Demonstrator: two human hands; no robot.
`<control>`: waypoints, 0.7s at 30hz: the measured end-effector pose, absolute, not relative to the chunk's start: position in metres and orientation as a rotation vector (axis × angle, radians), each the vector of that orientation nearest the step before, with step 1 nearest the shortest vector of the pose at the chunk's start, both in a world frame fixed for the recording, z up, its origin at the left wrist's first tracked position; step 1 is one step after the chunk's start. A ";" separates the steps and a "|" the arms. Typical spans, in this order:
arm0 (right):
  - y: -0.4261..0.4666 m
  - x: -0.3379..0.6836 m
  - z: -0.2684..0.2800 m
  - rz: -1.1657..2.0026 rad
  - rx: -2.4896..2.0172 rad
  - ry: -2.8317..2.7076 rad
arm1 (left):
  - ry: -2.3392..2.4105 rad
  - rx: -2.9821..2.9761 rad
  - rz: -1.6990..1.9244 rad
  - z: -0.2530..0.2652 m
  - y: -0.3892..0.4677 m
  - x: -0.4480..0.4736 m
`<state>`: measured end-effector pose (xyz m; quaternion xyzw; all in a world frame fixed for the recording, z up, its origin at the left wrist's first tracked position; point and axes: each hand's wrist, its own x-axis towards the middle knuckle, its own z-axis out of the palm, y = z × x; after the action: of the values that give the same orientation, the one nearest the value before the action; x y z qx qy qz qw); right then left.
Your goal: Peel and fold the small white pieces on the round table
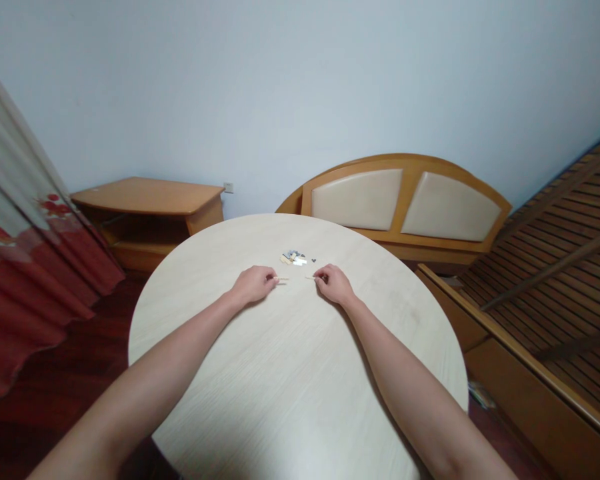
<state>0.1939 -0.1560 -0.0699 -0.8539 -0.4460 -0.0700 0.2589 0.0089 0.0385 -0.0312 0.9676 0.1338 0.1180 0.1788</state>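
Observation:
Near the middle of the round table, my left hand (pixel 256 283) pinches a thin tan strip (pixel 283 278) that sticks out to the right of its fingers. A short shadow or second strip shows just below it. Across a small gap, my right hand (pixel 334 283) is closed on another thin pale strip (pixel 309 277), which points left toward the first. Beyond both hands lies a small pile of flat pieces (pixel 294 257), some grey, some tan, some shiny white. A tiny dark piece (pixel 314 261) sits apart, right of the pile. The strips are too small to identify further.
The pale wooden round table (pixel 280 373) fills the centre. Behind it stand a padded headboard (pixel 360 200) and, to the left, a low wooden cabinet (pixel 155 197). A red and white curtain (pixel 45 280) hangs at left. A slatted bed frame (pixel 545 293) is at right.

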 end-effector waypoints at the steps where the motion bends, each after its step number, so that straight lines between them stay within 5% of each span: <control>1: -0.155 0.194 -0.070 -0.194 -2.331 -1.188 | 0.329 2.750 0.319 -0.033 0.038 0.009; 21: -0.152 0.203 -0.078 -0.285 -2.423 -1.019 | 0.177 2.766 0.473 -0.056 0.056 0.023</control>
<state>0.2028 -0.1517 -0.0776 -0.8882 -0.3735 -0.1047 0.2465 0.0226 0.0556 -0.0563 0.9704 0.0621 0.1660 0.1641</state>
